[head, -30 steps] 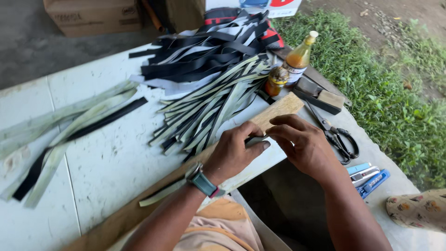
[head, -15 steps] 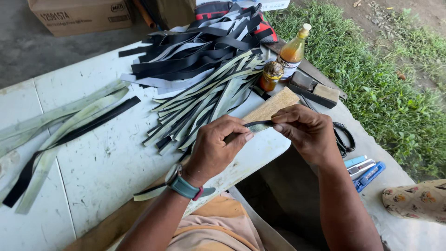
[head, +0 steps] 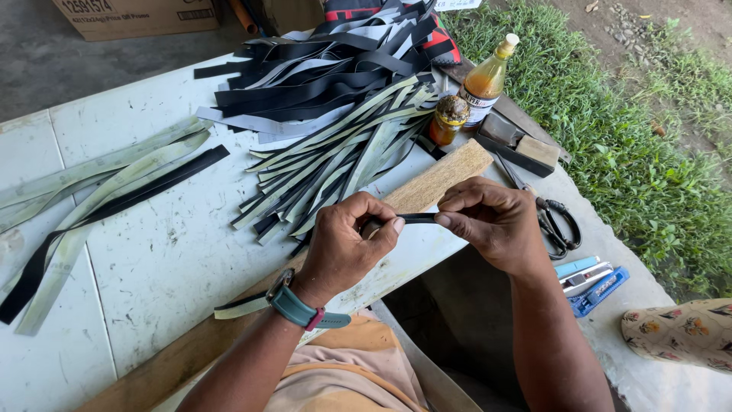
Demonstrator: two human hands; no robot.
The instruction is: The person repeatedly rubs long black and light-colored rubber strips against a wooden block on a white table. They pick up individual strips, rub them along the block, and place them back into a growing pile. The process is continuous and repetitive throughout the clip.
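My left hand [head: 349,246] and my right hand [head: 488,221] meet over the front edge of a worn white table [head: 152,259]. Both pinch a narrow black strip [head: 418,218] stretched between their fingertips. Its tail [head: 238,307], pale on one side, runs back under my left wrist, which wears a teal watch [head: 293,305]. A long wooden board [head: 446,177] lies under my hands. Just beyond it sits a heap of pale green and black strips [head: 335,145].
Two amber bottles [head: 482,80] and a small jar stand at the table's far right, by a wooden block [head: 535,151]. Black scissors [head: 553,221] and blue cutters [head: 595,278] lie right of my hand. More strips [head: 91,191] lie left. Grass borders the right side.
My hands have lifted slightly off the board and drawn the black strip taut between them. The view has shifted a little.
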